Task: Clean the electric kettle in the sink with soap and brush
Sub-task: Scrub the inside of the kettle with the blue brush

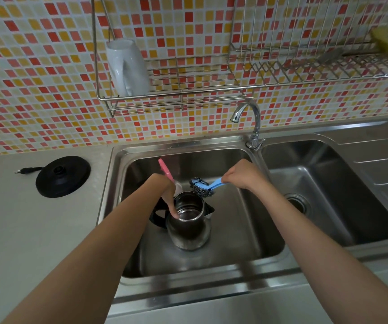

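Observation:
A steel electric kettle (189, 230) with a black handle and open top stands upright in the left sink basin (246, 230). My left hand (168, 195) holds the kettle's rim, fingers reaching inside the mouth. A pink-handled brush (166, 170) leans in the basin just behind that hand. My right hand (242, 175) grips the blue handle of a steel-wool scrubber (201, 187), whose wire pad hangs just above and behind the kettle's opening.
The black kettle base (63, 176) with its plug lies on the counter at the left. A chrome tap (251, 122) stands between the two basins. A wall rack (172, 94) holds a white mug (127, 66); a second rack at the right holds a yellow sponge (382, 40).

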